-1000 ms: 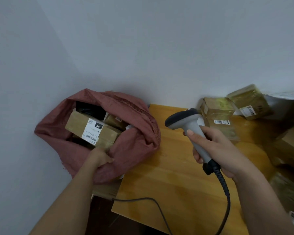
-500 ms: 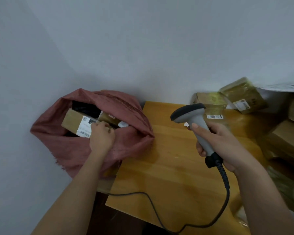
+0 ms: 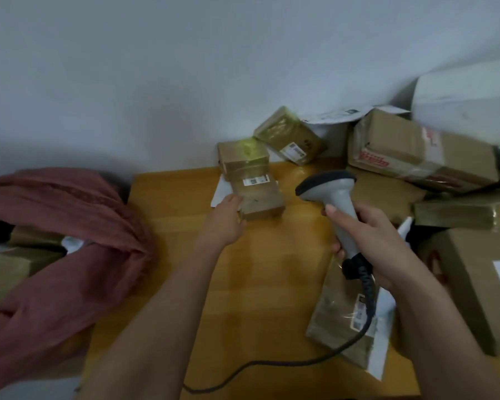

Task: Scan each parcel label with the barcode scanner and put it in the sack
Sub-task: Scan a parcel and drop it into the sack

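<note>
Scanner (image 3: 334,206) sits in my right grip (image 3: 370,243), fingers wrapped round its handle, head aimed toward the counter's (image 3: 260,284) far edge. My left grip (image 3: 224,219) reaches out, fingers loose, fingertips touching a small brown parcel (image 3: 257,194) near that edge, label up. Red sack (image 3: 70,241) hangs off the counter's left edge, boxes inside.

The sack (image 3: 70,255) runs off the left edge. Labels on the far parcels (image 3: 292,137) are too blurred to read. The right hand (image 3: 370,241) hides the scanner's (image 3: 334,203) trigger.
</note>
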`<state>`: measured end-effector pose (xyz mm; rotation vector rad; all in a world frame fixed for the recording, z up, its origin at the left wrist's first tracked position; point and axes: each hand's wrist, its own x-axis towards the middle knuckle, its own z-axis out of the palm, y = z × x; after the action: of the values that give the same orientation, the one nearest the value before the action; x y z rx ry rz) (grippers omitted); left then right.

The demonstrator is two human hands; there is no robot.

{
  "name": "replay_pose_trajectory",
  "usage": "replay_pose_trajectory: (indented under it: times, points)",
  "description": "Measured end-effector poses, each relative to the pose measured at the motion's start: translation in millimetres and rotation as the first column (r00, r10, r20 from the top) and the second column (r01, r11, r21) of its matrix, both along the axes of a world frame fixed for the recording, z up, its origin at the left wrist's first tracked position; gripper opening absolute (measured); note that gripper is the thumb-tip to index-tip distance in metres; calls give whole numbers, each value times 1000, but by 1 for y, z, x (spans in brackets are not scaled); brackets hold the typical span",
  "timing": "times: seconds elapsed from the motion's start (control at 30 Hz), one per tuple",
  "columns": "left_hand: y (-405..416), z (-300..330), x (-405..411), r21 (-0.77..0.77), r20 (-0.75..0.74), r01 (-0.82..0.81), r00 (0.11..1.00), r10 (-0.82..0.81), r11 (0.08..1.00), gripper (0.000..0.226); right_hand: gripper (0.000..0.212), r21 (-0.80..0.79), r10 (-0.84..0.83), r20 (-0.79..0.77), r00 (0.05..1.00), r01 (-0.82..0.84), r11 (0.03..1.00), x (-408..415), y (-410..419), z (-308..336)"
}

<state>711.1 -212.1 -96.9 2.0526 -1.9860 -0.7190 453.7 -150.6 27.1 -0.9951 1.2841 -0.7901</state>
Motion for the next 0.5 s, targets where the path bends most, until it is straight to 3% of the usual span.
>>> replay_pose_trajectory:
  times: [0.23,0.4,0.5]
  points:
    - [-8,-41,-35,280,252,66,958,-140,958,82,27,5,-12,-18,1000,12,1000,-27,-5,-10]
    - [20,-43,-40,191,360,101,918,-165,976,63,25,13,-24,1,1000,24,1000,-23,-14,-17]
    - [30,-35,-48,242,390,130,894,-220,961,54,27,-7,11,13,1000,-11,1000,-14,-21,-17]
